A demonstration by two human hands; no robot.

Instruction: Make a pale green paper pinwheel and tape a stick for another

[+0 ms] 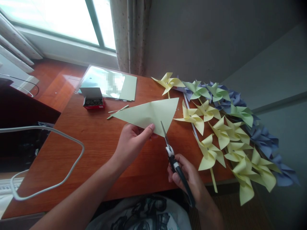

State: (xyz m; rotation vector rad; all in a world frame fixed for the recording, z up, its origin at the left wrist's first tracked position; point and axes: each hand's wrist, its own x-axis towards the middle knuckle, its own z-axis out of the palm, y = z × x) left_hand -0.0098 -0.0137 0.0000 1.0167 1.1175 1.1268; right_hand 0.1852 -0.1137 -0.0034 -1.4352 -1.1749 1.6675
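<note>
Pinched in my left hand [134,137] is a pale green sheet of paper [144,113], with the thumb on top near its lower edge and the fingers beneath. The sheet has a pointed left end and a crease near its middle. My right hand [185,172] grips a pair of scissors [177,166] with dark handles and a white joint. Their blades reach up to the paper's lower right corner and overlap it. Whether the blades are fully closed is hard to make out.
Several yellow pinwheels [211,151], green ones [218,92] and blue ones [265,139] cover the table's right side. A red box [94,103] of small dark pieces, thin sticks [118,111] and a plastic-covered paper stack [129,86] lie at the back left. A white cable [81,150] loops at left.
</note>
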